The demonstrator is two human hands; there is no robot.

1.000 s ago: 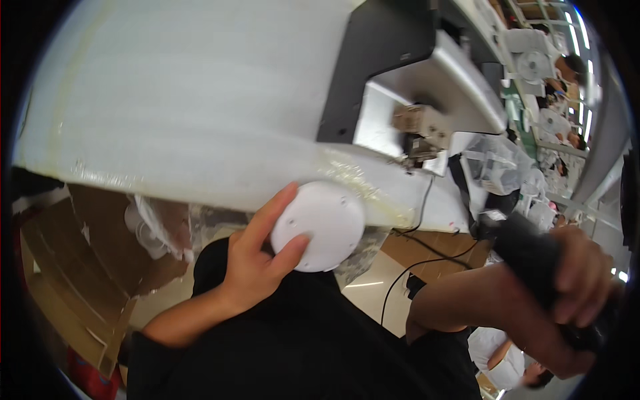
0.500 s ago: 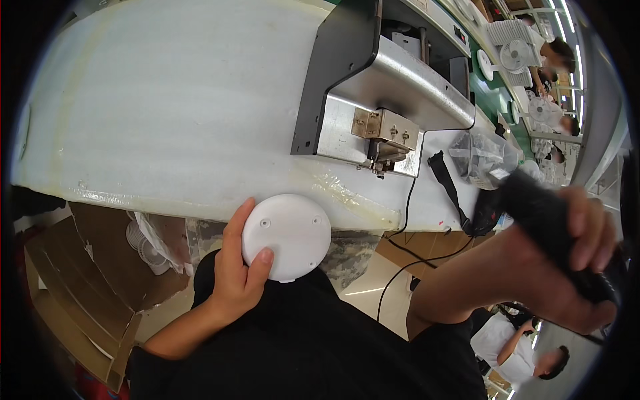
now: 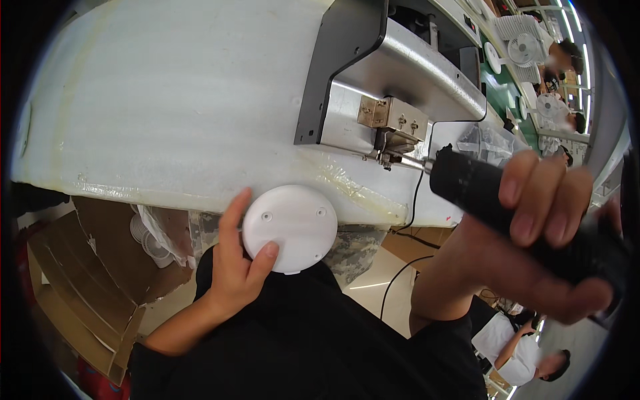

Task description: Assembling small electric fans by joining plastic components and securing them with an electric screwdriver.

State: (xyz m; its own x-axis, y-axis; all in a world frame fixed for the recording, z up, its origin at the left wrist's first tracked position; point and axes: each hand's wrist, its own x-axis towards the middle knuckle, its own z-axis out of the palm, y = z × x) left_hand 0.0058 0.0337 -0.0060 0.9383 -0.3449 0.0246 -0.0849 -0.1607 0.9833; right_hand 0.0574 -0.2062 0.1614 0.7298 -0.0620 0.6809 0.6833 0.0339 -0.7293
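Though between hands [image 3: 235, 272] [image 3: 551, 203], white disc [image 3: 293, 227] in the left

Just off centre toward 7 o'clock the disc [image 3: 293, 223] is plain white, while the driver [image 3: 467, 181] at 3 o'clock is black with a silvery bit [image 3: 415, 162]. The worktop [image 3: 187, 100] at 10 o'clock is pale bluish white, its tape [image 3: 347, 187] yellowish, and the machine [image 3: 413, 77] at 1 o'clock pairs silver metal with blackish panels [image 3: 312, 110]. Brown covers the carton [image 3: 93, 287] at 8 o'clock, mottled grey-green camouflage the cloth [image 3: 363, 252] at 5, solid black the shirt [image 3: 307, 340] at 6.
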